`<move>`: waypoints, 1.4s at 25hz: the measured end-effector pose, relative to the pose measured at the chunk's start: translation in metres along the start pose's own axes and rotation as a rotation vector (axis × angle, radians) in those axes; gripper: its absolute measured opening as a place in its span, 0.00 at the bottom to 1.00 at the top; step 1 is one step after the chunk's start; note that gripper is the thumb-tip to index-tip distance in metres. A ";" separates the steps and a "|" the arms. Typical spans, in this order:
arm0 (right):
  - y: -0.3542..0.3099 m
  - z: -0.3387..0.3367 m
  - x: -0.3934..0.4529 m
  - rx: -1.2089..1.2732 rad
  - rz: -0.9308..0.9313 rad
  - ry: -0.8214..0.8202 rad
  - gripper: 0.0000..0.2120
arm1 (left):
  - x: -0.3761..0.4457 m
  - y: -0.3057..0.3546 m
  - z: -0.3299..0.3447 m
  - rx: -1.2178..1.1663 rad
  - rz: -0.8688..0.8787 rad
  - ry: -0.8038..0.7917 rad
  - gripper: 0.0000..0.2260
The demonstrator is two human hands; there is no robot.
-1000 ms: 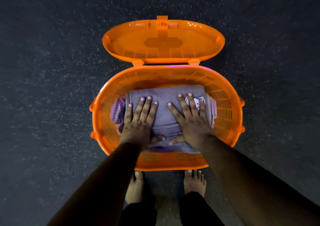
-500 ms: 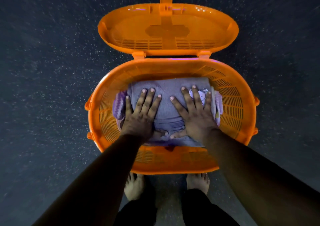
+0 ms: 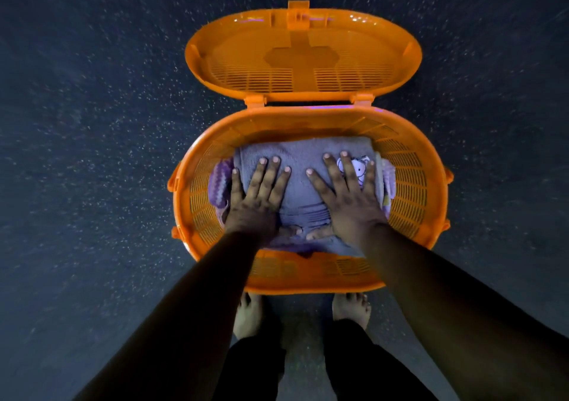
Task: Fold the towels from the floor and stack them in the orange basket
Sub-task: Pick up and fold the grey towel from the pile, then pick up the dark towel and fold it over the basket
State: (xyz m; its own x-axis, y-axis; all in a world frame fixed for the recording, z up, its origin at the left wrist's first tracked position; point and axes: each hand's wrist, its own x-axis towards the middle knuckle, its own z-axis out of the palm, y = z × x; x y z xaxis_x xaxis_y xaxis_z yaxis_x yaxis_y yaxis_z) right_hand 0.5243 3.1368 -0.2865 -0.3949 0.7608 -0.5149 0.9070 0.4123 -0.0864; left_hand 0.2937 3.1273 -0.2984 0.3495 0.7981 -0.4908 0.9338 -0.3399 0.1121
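Both hands, left hand (image 3: 257, 205) and right hand (image 3: 348, 203), lie flat-fingered atop the folded towel (image 3: 300, 185) inside the orange basket (image 3: 409, 185).

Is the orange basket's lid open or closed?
Open. The lid is flipped back behind the orange basket, showing its inside, and the folded towel is in plain view.

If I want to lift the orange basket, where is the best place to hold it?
Probably the small side lugs of the orange plastic basket, one hand from each side: they protrude at both ends, and its hinged lid stands open behind.
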 end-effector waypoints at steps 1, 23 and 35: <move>-0.003 -0.014 -0.006 0.025 0.012 -0.030 0.64 | -0.005 0.002 -0.015 -0.019 -0.009 -0.048 0.58; -0.193 -0.485 -0.378 0.408 0.096 -0.148 0.43 | -0.518 0.083 -0.450 -0.789 -0.613 -0.045 0.45; -0.527 -0.558 -0.371 0.189 -0.283 -0.117 0.43 | -0.774 -0.103 -0.407 -0.980 -0.878 0.268 0.47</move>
State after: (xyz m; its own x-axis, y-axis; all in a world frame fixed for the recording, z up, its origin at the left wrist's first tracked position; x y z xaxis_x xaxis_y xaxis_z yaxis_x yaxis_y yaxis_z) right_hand 0.1105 2.9171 0.4258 -0.6246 0.5627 -0.5415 0.7796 0.4900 -0.3900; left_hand -0.0412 2.7468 0.4220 -0.4902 0.6775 -0.5483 0.4861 0.7347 0.4732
